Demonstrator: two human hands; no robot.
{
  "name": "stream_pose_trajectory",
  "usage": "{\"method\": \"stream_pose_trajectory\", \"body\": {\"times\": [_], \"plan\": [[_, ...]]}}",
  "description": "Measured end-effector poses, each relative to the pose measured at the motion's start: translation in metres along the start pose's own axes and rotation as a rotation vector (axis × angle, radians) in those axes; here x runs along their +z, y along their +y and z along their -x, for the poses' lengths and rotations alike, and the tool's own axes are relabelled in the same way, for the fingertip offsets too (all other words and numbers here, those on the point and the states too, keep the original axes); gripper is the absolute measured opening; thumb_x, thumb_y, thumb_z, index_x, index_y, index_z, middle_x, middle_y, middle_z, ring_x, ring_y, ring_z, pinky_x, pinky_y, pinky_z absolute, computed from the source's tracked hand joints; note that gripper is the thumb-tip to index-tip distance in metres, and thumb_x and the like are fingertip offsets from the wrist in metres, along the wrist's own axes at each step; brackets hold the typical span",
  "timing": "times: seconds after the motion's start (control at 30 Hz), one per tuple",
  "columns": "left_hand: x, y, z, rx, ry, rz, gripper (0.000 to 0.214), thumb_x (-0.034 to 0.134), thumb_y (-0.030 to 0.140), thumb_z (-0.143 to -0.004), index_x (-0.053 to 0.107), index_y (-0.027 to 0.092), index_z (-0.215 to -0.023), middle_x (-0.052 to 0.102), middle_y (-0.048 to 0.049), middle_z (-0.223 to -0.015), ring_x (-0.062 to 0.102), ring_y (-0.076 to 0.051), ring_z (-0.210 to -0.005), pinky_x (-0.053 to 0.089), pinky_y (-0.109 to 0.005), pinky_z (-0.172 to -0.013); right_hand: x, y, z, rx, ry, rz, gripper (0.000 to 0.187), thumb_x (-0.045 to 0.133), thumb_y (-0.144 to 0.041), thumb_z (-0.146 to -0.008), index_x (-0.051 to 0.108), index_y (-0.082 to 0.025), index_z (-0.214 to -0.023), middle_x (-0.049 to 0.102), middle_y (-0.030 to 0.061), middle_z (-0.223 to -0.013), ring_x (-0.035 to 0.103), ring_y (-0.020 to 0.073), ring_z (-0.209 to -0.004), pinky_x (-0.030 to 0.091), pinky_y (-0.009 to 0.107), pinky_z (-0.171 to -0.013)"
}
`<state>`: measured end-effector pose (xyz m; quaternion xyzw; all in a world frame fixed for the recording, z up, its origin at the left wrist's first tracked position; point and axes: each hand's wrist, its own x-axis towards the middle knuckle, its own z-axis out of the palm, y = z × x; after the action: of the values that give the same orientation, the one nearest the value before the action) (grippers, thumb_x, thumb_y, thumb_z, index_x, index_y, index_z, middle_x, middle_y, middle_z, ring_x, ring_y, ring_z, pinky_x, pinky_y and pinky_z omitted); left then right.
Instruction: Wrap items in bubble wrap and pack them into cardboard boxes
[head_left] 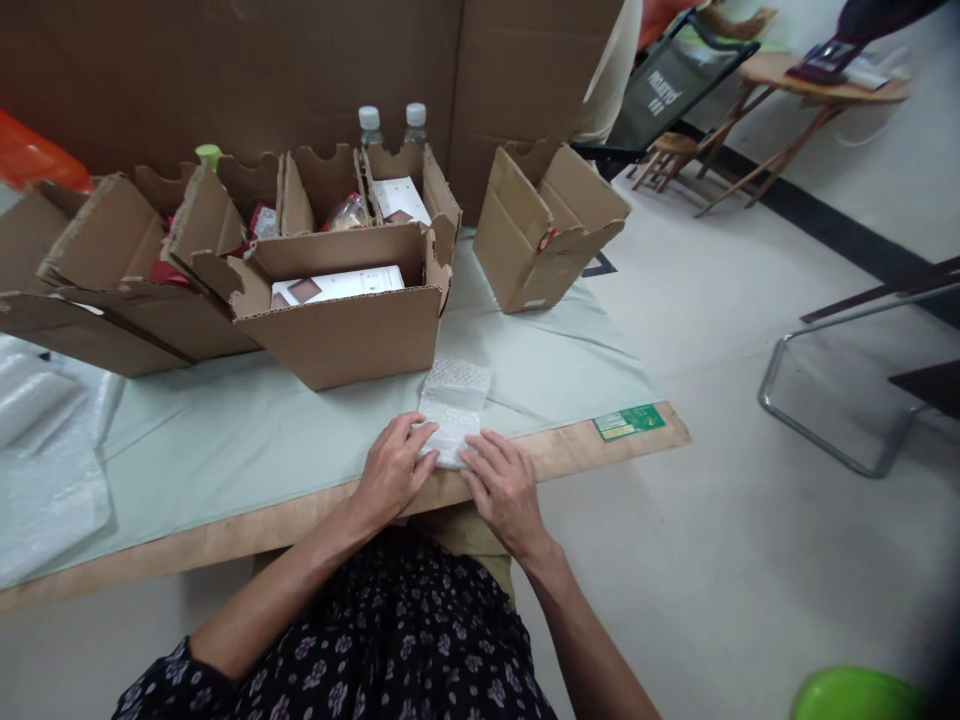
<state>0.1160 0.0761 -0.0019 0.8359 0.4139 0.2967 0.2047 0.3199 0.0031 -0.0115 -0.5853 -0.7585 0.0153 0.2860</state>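
A small strip of bubble wrap lies at the table's front edge, its near end folded over into a flat packet. Whether anything is inside the folded part I cannot make out. My left hand grips the packet's left side with bent fingers and thumb. On the opposite side, the fingers of my right hand press and hold its right edge. Just behind the strip stands a cardboard box with a white printed packet in it.
Several more cardboard boxes line the back left, some with red packages. Another box stands at the back right. Loose bubble wrap covers the table's left end. Two capped bottles show behind the boxes. A folding chair is beyond the table.
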Motion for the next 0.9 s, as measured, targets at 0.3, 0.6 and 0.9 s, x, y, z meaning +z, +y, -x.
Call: {"method": "stream_pose_trajectory", "body": {"times": [0.3, 0.6, 0.9], "plan": [[-0.01, -0.001, 0.012, 0.099, -0.147, 0.0, 0.026, 0.053, 0.016, -0.1, 0.069, 0.021, -0.121, 0.075, -0.0067, -0.099, 0.064, -0.024, -0.094, 0.051, -0.042, -0.087, -0.022, -0.004, 0.009, 0.074, 0.031, -0.107, 0.028, 0.056, -0.029, -0.103, 0.068, -0.022, -0.127, 0.076, 0.0103, -0.119, 0.067, 0.0269, -0.114, 0.051, 0.044, -0.094], [-0.01, -0.002, 0.01, 0.126, -0.059, -0.083, 0.032, 0.062, 0.028, -0.099, 0.065, 0.019, -0.129, 0.068, -0.0135, -0.125, 0.058, -0.03, -0.115, 0.048, -0.049, -0.099, -0.01, 0.003, 0.0, 0.003, -0.053, -0.059, 0.026, 0.056, -0.02, -0.1, 0.071, -0.023, -0.122, 0.077, 0.0087, -0.121, 0.063, 0.0296, -0.125, 0.048, 0.048, -0.101], [0.003, -0.003, -0.014, -0.068, -0.128, -0.149, 0.031, 0.061, 0.028, -0.097, 0.068, 0.02, -0.126, 0.069, -0.0091, -0.1, 0.06, -0.027, -0.096, 0.05, -0.044, -0.089, -0.021, 0.004, -0.001, 0.071, -0.012, -0.011, 0.036, 0.061, -0.035, -0.098, 0.066, -0.021, -0.131, 0.064, 0.016, -0.142, 0.06, 0.0331, -0.127, 0.048, 0.051, -0.103]]}}
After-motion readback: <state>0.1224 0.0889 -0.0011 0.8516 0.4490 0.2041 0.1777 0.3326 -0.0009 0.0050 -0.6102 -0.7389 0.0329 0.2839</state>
